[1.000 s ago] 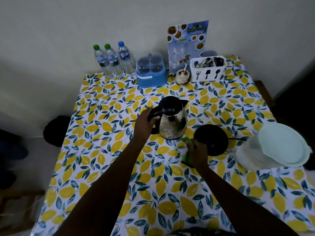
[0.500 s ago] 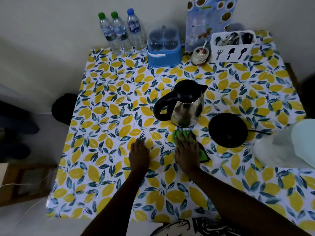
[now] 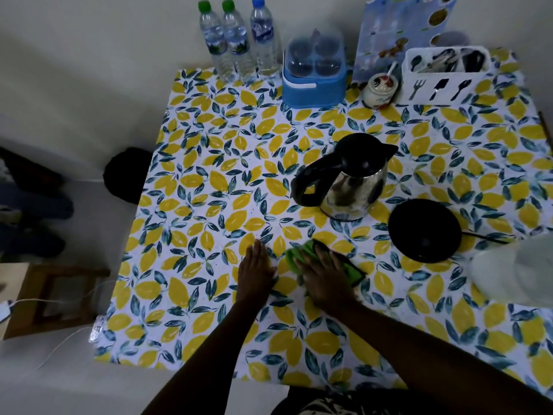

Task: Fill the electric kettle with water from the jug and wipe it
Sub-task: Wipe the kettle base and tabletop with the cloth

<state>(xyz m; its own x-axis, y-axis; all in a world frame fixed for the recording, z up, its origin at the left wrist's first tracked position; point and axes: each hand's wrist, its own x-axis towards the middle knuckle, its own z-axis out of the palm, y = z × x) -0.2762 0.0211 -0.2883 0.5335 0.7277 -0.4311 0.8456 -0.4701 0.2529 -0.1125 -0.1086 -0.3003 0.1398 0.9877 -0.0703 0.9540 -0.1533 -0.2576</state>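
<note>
The steel electric kettle (image 3: 351, 187) with black lid and handle stands on the lemon-print tablecloth (image 3: 209, 205), off its round black base (image 3: 425, 230) to its right. A green cloth (image 3: 299, 256) lies flat on the table in front of the kettle. My right hand (image 3: 324, 277) presses flat on the cloth with fingers spread. My left hand (image 3: 257, 271) rests flat on the tablecloth just left of the cloth, holding nothing. The translucent white jug (image 3: 514, 271) shows at the right edge, partly cut off.
At the back stand three water bottles (image 3: 236, 40), a blue container (image 3: 314, 73), a small jar (image 3: 380, 88), a menu card (image 3: 404, 28) and a white cutlery caddy (image 3: 443, 76). A cord (image 3: 484, 238) runs right from the base. A wooden stool (image 3: 54, 298) stands on the floor to the left.
My left hand has let go of the kettle handle and come down flat on the table. My right hand has moved the green cloth from the kettle's side down onto the tablecloth.
</note>
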